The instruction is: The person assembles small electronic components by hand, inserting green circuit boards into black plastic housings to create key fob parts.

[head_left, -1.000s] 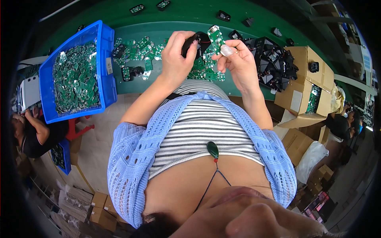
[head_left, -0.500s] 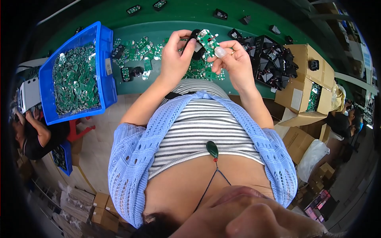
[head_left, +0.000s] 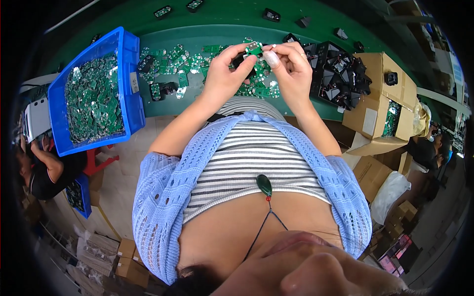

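Observation:
Over the near part of the green bench, my two hands meet around a small green circuit board (head_left: 254,48). My left hand (head_left: 225,74) is closed on a black plastic housing (head_left: 238,60), mostly hidden behind its fingers; its thumb lies at the board's lower edge. My right hand (head_left: 292,69) pinches at the board's right end, where a small white bit shows by the fingertips. Whether the board sits in the housing or just above it, I cannot tell. Loose circuit boards (head_left: 182,61) lie scattered on the bench under and left of my hands.
A blue bin (head_left: 132,106) heaped with circuit boards stands at the left. On the right are a black tray of black housings (head_left: 345,81) and an open cardboard box (head_left: 368,101). Several housings (head_left: 271,15) line the bench's far side. Other people sit at both sides.
The board has gone from tilted upright to lower and flatter between my hands. My right hand has closed in, its fingers nearer my left hand. The black housing has tipped down and shows less.

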Demonstrator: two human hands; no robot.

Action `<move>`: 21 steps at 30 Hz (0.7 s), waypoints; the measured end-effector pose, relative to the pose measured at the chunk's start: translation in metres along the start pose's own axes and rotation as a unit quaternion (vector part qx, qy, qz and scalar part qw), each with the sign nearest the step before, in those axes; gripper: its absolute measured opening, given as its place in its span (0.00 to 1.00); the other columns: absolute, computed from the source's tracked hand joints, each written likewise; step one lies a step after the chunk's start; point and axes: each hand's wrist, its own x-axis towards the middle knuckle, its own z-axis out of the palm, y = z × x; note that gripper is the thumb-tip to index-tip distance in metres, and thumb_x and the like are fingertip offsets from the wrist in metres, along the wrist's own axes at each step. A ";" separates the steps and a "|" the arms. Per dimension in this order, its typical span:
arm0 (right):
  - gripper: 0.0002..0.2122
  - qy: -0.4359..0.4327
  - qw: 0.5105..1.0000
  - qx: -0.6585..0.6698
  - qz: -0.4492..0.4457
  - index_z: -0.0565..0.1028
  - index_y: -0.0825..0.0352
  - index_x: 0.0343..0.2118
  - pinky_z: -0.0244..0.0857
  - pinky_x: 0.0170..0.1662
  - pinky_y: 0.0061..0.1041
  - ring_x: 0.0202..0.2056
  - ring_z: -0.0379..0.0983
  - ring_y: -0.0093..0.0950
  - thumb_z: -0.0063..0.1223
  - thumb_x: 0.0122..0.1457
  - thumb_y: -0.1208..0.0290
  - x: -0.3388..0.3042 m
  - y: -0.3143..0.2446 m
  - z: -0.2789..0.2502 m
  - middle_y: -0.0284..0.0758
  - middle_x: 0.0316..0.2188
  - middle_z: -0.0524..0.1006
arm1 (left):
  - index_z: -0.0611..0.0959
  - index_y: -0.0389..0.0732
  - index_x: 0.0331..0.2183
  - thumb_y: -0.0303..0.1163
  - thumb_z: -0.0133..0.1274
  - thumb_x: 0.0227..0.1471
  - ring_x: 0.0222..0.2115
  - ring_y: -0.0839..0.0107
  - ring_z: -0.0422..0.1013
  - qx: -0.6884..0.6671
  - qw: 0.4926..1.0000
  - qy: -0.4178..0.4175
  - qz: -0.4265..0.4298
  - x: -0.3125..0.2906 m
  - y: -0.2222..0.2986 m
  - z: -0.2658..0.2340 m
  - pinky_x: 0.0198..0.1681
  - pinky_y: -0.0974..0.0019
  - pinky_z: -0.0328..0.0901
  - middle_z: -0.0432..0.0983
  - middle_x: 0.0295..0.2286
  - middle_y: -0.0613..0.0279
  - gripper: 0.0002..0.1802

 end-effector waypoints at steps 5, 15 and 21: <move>0.05 -0.033 0.988 -0.148 -0.031 0.73 0.65 0.30 0.60 0.23 0.14 0.27 0.66 0.17 0.55 0.49 0.75 0.008 -0.007 -0.007 0.29 0.24 0.67 | 0.76 0.42 0.39 0.26 0.51 0.47 0.22 0.82 0.67 -0.010 0.998 0.045 0.048 -0.001 0.017 0.004 0.19 0.79 0.64 0.71 0.30 0.65 0.14; 0.08 -0.191 0.781 -0.542 -0.245 0.68 0.61 0.24 0.62 0.24 0.22 0.26 0.67 0.24 0.54 0.39 0.73 0.031 -0.044 -0.011 0.26 0.23 0.67 | 0.79 0.41 0.32 0.22 0.54 0.43 0.30 0.72 0.68 0.220 0.924 0.086 0.299 -0.001 0.019 0.003 0.30 0.75 0.63 0.71 0.32 0.58 0.09; 0.07 -0.167 0.826 -0.493 -0.217 0.67 0.62 0.23 0.62 0.25 0.22 0.26 0.66 0.23 0.53 0.39 0.73 0.025 -0.035 -0.012 0.27 0.22 0.68 | 0.80 0.39 0.28 0.23 0.56 0.42 0.28 0.78 0.67 0.182 0.958 0.069 0.212 -0.002 0.021 0.000 0.25 0.78 0.62 0.71 0.32 0.62 0.06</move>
